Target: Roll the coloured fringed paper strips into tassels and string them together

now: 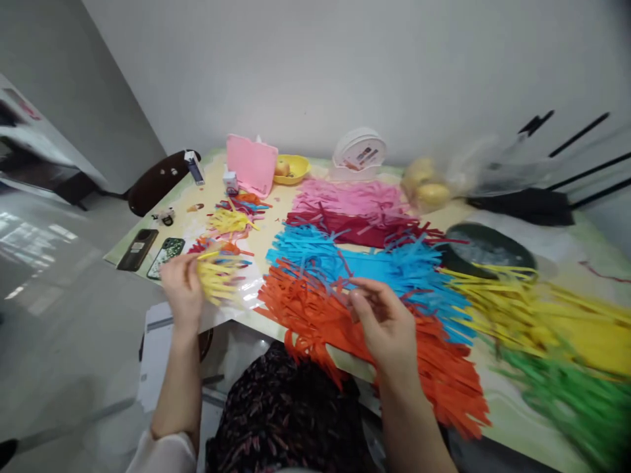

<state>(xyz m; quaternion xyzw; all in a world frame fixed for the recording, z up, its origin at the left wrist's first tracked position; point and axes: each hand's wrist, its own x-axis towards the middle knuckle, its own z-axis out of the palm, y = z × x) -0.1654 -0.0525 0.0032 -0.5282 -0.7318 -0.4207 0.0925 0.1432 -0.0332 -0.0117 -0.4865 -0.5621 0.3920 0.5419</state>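
Observation:
My left hand [182,279] is closed at the left part of the table, its fingers on the edge of a yellow paper fringe [219,277]. Against the orange and blue fringes, my right hand [389,318] has thumb and forefinger close together; whatever lies between them is too blurred to make out. Under it spreads an orange paper fringe [315,312] with cut strips at both ends. Beyond that lie a blue fringe [367,264], a dark red fringe [357,228] and a pink fringe [350,197]. Several small multicoloured fringes [229,220] lie beyond my left hand.
Two phones, one dark [137,249] and one patterned [166,256], lie near the left edge. A pink tablet case [252,163], a yellow bowl [300,169] and a white round-topped box [359,154] stand at the back. Yellow [591,328] and green fringes [576,394] cover the right side.

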